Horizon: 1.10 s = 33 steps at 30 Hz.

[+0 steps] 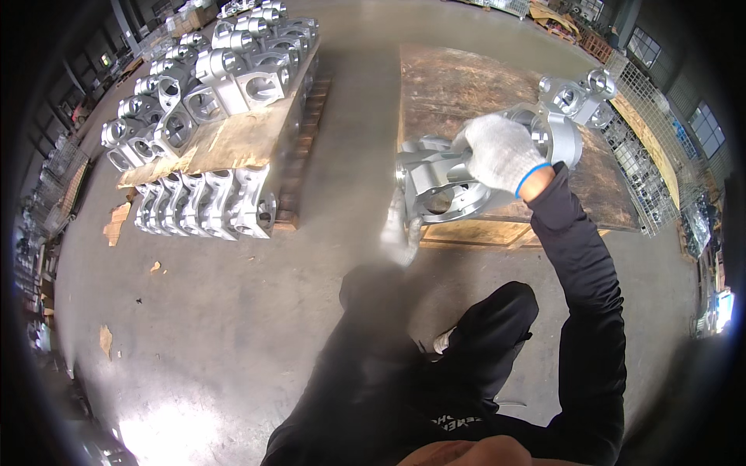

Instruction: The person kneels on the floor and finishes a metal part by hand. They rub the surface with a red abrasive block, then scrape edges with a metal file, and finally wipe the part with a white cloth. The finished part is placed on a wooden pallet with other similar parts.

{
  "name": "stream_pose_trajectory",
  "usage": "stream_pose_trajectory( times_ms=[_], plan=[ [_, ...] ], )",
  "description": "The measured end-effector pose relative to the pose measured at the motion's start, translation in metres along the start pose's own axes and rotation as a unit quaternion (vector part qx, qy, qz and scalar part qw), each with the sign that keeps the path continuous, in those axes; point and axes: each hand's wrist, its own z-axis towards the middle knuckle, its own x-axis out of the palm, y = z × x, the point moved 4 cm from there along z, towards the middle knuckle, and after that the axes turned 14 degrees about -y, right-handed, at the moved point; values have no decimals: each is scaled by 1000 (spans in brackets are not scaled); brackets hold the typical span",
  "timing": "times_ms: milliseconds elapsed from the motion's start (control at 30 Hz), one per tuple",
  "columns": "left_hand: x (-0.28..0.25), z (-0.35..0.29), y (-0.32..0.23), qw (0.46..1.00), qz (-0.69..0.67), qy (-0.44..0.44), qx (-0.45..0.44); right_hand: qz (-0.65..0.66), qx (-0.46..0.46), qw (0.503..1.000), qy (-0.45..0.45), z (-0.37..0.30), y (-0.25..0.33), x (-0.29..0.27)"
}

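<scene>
A silver metal casting (443, 180) with large round openings is at the near left edge of a wooden-topped platform. My right hand (497, 151), in a white knit glove with a blue cuff, is closed over its upper part, the fingertips hidden behind the metal. Low on the casting's left side, my gloved left hand (400, 237) grips the edge, somewhat blurred, with its fingers against the metal. Just beyond my right hand stands another silver casting (561, 140), and a similar ringed casting (579, 97) is at the platform's far right.
The platform's brown wooden top (458, 85) is scuffed. Across a concrete aisle, a pallet stack carries several silver castings (221, 74) on a cardboard sheet (225, 147), with a further row (202, 203) below. A wire mesh cage (649, 147) borders the right side. Cardboard scraps (106, 342) lie on the floor.
</scene>
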Motion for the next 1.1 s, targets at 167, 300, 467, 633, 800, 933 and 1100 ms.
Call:
stream_pose_trajectory(
  times_ms=[167,300,467,633,800,933,1100],
  plan=[
    [7,2,9,997,-1,-30,67,11,-3,993,120,33,12,41],
    [17,9,16,994,-21,-61,86,42,127,990,36,53,-1,61],
    [24,14,11,993,106,-58,2,23,83,996,23,54,21,85],
    [21,20,-5,984,166,-58,-1,-3,-44,998,50,40,22,76],
    [14,38,-2,990,140,4,-31,11,-3,997,73,69,20,93],
    [13,40,5,988,145,18,-47,26,-26,994,102,69,22,90],
    [12,46,9,988,146,23,-33,-25,-97,984,150,97,21,89]
  ],
)
